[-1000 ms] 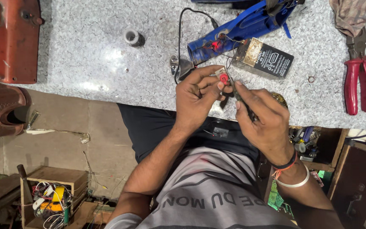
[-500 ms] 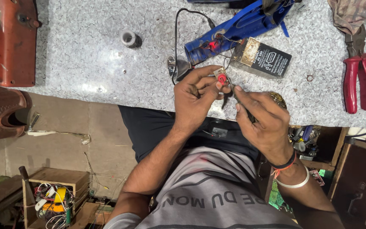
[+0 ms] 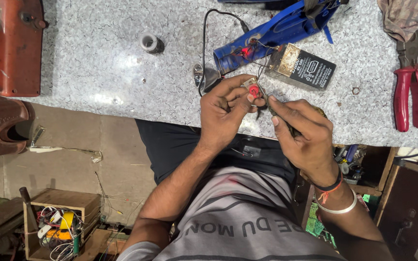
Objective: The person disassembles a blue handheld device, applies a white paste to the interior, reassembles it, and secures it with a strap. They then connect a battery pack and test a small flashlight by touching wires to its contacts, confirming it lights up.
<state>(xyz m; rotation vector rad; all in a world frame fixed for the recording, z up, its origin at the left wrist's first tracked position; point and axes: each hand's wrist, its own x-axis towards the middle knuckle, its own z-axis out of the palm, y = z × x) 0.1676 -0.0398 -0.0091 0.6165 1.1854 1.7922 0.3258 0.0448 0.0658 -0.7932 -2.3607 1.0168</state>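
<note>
**A:** Status on the hands?

**B:** Left hand (image 3: 228, 113) pinches a small part with a red round button (image 3: 253, 90), thumb and fingertips clamped on it. It sits over the front edge of the grey speckled bench (image 3: 102, 72), just below the blue plastic housing (image 3: 276, 31).

**A:** Right?

**B:** Right hand (image 3: 303, 133) has its fingers closed around a thin dark tool (image 3: 267, 102). Tool tip is at the button part, touching or just beside it; can't tell which. Most of the tool is hidden in the fist.

**A:** Wiring?

**B:** Thin wires run from the button part up to the blue housing. A red spot shows inside the housing's open end. A black cable (image 3: 204, 43) loops on the bench from the housing down to a small metal piece (image 3: 203, 76) beside the left hand.

**A:** What else is on the bench?

**B:** Black rectangular battery block (image 3: 302, 67) just right of the housing, close above the right hand. Red-handled pliers (image 3: 412, 92) far right, under a crumpled cloth (image 3: 407, 17). Small grey ring (image 3: 150, 43) well left of the hands. Orange-red machine casing (image 3: 6, 46) at the left corner.

**A:** Below the bench?

**B:** Wooden box of mixed wires (image 3: 61, 224) on the floor, lower left.
</note>
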